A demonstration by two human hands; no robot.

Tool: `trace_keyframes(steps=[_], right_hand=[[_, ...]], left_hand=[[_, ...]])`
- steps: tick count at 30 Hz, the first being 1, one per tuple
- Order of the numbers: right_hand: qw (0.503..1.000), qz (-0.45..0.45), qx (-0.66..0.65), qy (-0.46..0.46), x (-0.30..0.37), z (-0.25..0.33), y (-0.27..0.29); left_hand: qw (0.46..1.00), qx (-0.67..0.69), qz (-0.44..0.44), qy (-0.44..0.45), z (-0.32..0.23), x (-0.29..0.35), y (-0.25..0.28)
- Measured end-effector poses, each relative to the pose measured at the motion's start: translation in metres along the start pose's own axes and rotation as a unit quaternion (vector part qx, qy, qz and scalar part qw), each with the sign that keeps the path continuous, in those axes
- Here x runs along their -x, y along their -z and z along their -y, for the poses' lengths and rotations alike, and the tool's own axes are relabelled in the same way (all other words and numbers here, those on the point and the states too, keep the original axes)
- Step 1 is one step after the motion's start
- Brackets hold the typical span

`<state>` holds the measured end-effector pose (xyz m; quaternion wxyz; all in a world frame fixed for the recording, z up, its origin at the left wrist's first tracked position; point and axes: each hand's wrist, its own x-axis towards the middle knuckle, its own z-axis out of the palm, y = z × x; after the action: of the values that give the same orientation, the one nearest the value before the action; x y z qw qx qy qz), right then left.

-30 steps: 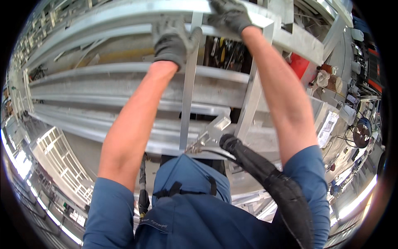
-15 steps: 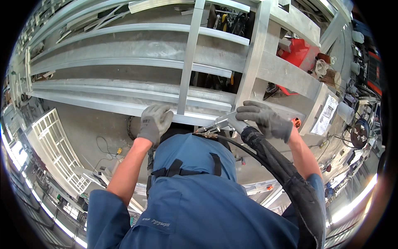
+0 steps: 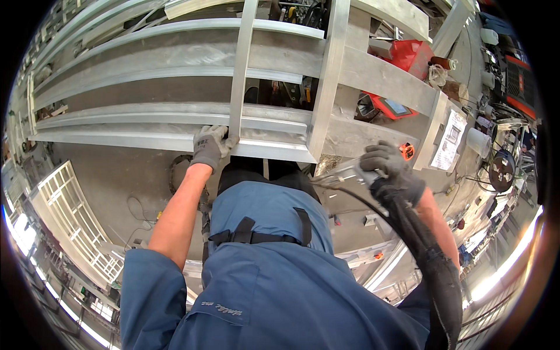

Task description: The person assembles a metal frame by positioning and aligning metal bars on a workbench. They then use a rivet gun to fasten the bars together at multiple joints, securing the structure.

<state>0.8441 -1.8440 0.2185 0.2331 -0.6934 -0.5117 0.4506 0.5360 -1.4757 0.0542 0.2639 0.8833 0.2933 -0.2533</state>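
My gloved left hand lies on the front rail of a silver metal frame, its fingers hooked over the rail and its thumb against an upright bar. My right hand, gloved in grey too, is wrapped round the handle of what looks like a welding torch. The torch's silver head points left, just off the frame's front right corner. From the handle a thick black sleeved cable runs down over my right forearm, and a thinner black hose curves beside it.
Beyond the frame sit a red container and a red device with a screen. A printed sheet hangs at the right end, near an orange round object. A white lattice frame stands at left; cords lie on the floor.
My right hand has moved right with the torch, away from the frame corner, and its fingers have closed round the handle. The left hand has settled onto the rail beside the upright bar.
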Motion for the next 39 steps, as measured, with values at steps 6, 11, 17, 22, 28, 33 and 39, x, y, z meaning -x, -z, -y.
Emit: trace_keyframes(steps=[6, 11, 17, 22, 28, 33, 39], right_hand=[[0.991, -0.12, 0.053, -0.038, 0.029, 0.026, 0.033], [0.968, -0.249, 0.024, -0.027, 0.012, 0.048, -0.011], [0.979, -0.192, -0.072, -0.011, -0.044, 0.061, -0.052], [0.933, 0.101, -0.342, -0.051, -0.074, 0.026, -0.056], [0.966, 0.113, -0.18, -0.149, -0.159, 0.028, -0.121], [0.989, 0.024, 0.084, -0.122, -0.206, 0.048, -0.153], [0.98, -0.084, 0.168, -0.063, -0.238, 0.044, -0.157]], left_hand=[[0.997, -0.011, -0.07, -0.025, 0.012, 0.002, -0.019], [0.995, -0.007, -0.08, -0.05, 0.01, 0.004, -0.017], [0.995, 0.04, -0.053, -0.077, 0.02, 0.004, -0.011], [0.994, 0.058, -0.009, -0.092, 0.03, 0.001, -0.005], [0.99, 0.114, 0.009, -0.087, 0.024, 0.005, 0.01], [0.984, 0.122, -0.098, -0.081, 0.039, 0.011, 0.004], [0.99, 0.032, -0.109, -0.087, 0.036, 0.021, 0.01]])
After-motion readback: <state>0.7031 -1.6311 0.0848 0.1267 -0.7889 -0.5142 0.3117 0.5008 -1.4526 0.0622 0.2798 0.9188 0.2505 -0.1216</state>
